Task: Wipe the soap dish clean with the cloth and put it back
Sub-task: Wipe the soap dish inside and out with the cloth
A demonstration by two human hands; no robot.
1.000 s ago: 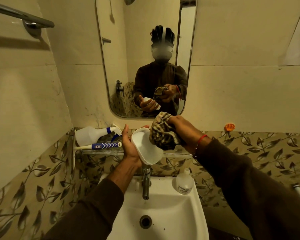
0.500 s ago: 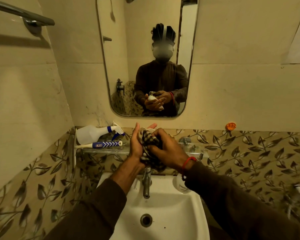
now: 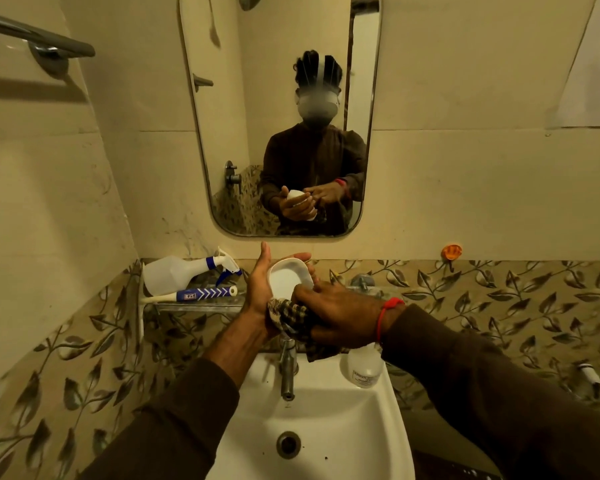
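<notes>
Since half a second ago, cloth [image 3: 291,317] has slid down to six o'clock of the soap dish [image 3: 289,278], baring its bowl. I see my left hand [image 3: 262,289] cupping it above the sink [image 3: 326,427], my right hand [image 3: 340,317] bunching the cloth. I judge it light, rigid, slick; hold the rim.

Glossy white soap dish [image 3: 286,278]; checked woven cloth [image 3: 289,316].

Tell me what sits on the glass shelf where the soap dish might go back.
A white spray bottle and a blue-and-white tube lie on the glass wall shelf's left part. The hands hide the part behind them, so that stretch cannot be judged.
</notes>
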